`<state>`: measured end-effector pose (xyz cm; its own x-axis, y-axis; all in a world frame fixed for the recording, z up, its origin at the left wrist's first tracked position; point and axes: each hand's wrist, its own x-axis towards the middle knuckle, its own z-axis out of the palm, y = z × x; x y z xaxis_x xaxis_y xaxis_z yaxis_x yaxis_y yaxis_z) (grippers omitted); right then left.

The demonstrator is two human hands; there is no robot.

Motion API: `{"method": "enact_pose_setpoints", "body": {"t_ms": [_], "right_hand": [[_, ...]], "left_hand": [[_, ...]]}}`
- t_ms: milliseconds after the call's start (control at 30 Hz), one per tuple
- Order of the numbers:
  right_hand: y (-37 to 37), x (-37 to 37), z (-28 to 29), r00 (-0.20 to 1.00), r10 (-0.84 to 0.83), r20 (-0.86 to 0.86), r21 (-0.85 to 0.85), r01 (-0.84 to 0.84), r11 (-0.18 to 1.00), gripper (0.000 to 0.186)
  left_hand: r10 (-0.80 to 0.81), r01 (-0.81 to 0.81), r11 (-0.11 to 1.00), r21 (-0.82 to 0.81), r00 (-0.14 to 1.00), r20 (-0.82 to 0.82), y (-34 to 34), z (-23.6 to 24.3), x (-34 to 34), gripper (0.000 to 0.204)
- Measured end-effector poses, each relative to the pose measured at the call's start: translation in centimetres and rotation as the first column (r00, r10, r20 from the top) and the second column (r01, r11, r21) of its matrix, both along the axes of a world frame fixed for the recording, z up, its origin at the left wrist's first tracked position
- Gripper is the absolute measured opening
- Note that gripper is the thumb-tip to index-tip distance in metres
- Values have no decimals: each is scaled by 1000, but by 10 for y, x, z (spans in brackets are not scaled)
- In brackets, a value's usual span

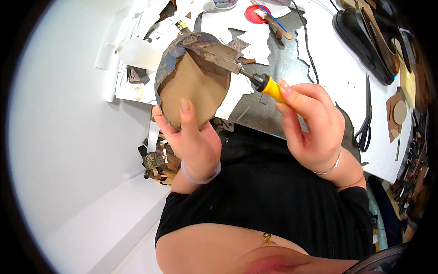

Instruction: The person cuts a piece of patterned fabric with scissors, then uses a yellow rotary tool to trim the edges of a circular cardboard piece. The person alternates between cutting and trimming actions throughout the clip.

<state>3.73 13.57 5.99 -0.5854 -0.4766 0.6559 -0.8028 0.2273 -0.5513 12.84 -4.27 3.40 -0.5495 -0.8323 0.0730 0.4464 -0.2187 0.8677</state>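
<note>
1. Open passage: above the grey metal plate [285, 57], between the yellow-handled tool [273, 89] and the red lid [250, 16].
2. Second passage: over the white tabletop [342, 77], between the black cord [312, 60] and black scissors [367, 112].
3. Left: obstructed by the translucent bottle [139, 53] near the white wall [68, 114].
4. Upper right: obstructed by the black case [360, 43].

Rnd brn board [198, 93], ragged dk patterned covering [167, 66]; yel/blk-hdl tool [261, 82] tilted, blade [222, 59] at upper edge.
</note>
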Motion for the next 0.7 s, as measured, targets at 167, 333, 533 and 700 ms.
{"method": "enact_pose_setpoints", "body": {"t_ms": [167, 333, 533, 700], "right_hand": [[17, -3, -1, 982, 84, 171, -160, -56, 985, 30], [26, -9, 1, 972, 107, 211, -199, -64, 978, 28], [22, -16, -1, 965, 13, 261, -174, 33, 984, 35], [31, -23, -11, 956, 0, 292, -154, 47, 987, 34]], "left_hand": [[120, -133, 935, -328, 991, -60, -17, -15, -2, 32], [125, -136, 855, -501, 991, -56, -24, -29, 1, 33], [34, 35, 944, -328, 979, 202, -11, -15, -5, 43], [-430, 382, 903, 197, 816, 387, -31, -32, -1, 63]]}}
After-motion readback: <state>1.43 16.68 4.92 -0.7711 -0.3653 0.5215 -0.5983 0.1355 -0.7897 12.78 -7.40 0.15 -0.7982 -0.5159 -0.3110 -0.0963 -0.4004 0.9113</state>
